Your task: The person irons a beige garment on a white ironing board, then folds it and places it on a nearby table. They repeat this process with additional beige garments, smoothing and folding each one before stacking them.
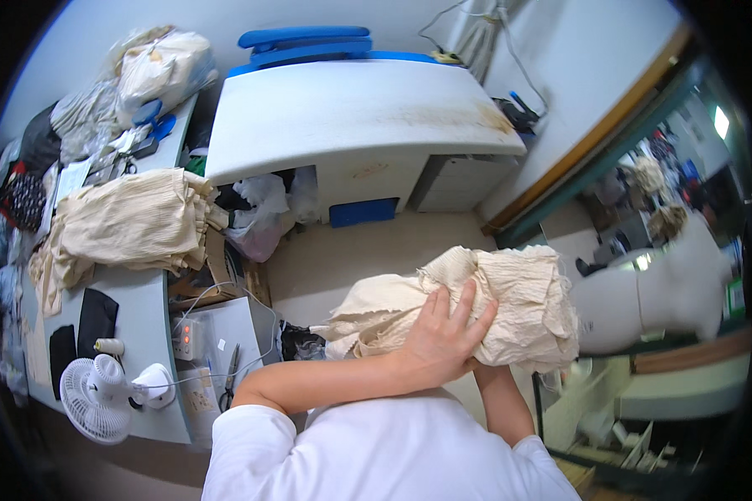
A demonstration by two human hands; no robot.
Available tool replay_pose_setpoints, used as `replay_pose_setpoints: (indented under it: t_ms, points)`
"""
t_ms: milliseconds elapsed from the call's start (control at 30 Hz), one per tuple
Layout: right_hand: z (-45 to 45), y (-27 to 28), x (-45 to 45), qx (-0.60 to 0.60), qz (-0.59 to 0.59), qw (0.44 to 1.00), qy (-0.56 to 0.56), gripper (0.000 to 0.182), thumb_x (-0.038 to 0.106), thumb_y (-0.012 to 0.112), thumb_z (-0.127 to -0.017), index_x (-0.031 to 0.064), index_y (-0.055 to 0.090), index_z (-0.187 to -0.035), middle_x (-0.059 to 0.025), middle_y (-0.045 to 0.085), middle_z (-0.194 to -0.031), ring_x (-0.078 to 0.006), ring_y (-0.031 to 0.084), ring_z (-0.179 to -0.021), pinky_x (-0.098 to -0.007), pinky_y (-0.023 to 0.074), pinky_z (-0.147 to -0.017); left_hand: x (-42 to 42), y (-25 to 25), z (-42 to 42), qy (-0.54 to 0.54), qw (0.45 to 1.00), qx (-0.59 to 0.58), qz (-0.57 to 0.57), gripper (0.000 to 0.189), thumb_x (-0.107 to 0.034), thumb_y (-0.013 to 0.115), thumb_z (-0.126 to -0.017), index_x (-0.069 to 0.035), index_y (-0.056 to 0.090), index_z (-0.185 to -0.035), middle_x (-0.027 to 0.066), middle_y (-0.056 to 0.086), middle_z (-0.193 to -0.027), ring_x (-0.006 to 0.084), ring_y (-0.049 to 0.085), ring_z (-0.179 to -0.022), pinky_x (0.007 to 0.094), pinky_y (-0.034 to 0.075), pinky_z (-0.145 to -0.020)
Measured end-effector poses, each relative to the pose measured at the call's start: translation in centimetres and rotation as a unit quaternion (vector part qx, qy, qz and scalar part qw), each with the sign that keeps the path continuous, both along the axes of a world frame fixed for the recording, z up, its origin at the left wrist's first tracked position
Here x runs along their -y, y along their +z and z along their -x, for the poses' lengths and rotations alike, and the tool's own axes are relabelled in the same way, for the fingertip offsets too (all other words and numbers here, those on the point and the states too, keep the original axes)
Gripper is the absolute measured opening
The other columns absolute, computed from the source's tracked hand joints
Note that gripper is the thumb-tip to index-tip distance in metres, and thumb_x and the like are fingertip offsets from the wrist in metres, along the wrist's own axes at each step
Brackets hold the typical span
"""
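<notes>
A bundle of cream crinkled fabric [526,300] with frayed edges is held up in front of my chest, above the floor. My left hand [448,335] lies across its top with the fingers spread and pressed into the folds. From the right, my right forearm [504,401] runs under the bundle, which rests on that arm's hidden hand. The fabric's looser end hangs towards the left. A second stack of similar cream fabric [131,219] lies on the table at the left.
At the left, a grey table [144,338] bears a white fan [100,397], a thread cone [109,346] and black cloth pieces [97,319]. Scissors [230,376] lie by a power strip [188,338]. A white padded ironing table [351,106] stands ahead; a pale dress form [614,307] is at right.
</notes>
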State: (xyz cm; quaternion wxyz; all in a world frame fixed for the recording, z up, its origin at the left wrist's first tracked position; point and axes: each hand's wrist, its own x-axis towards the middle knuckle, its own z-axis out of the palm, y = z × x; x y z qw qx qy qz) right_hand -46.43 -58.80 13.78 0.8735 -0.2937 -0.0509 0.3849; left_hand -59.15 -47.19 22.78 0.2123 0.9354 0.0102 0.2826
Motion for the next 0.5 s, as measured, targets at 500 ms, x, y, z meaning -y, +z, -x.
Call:
replay_pose_setpoints:
  t_ms: [500]
  points:
    - [-11.2, 3.2, -45.3, -0.072, 0.072, 0.940, 0.326, 0.046, 0.042, 0.038, -0.106, 0.0146, 0.045, -0.142, -0.0061, 0.051, -0.142, -0.0212, 0.051, -0.129, -0.0413, 0.0451, -0.109, -36.2, 2.7, -10.1, 0.389, 0.912, -0.119, 0.047, 0.067, -0.030, 0.079, -0.066, -0.001, 0.062, -0.123, 0.0217, 0.060, -0.128, 0.0400, 0.065, -0.102, 0.0441, 0.053, -0.089]
